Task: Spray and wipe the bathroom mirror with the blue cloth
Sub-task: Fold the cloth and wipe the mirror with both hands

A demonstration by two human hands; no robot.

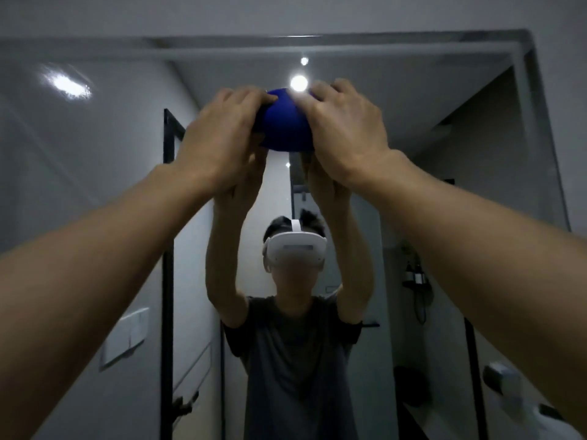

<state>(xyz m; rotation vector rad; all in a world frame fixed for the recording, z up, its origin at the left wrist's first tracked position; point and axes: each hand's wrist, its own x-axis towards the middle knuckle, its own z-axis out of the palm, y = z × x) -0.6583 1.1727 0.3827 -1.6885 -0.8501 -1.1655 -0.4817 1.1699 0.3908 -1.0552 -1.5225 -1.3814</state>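
The bathroom mirror (95, 185) fills most of the view, its top edge running across the upper part. Both my arms reach up to its upper middle. The blue cloth (284, 128) is bunched between my hands and pressed against the glass. My left hand (222, 138) covers the cloth's left side and my right hand (346, 131) covers its right side, fingers curled over it. In the glass I see my own reflection with raised arms and a white headset. No spray bottle can be made out for certain.
A white blurred object (508, 389) stands at the lower right, near the mirror's right edge (546, 154). Reflected in the glass are a dark door frame (168, 249), a wall switch plate (125, 338) and ceiling lights (298, 82).
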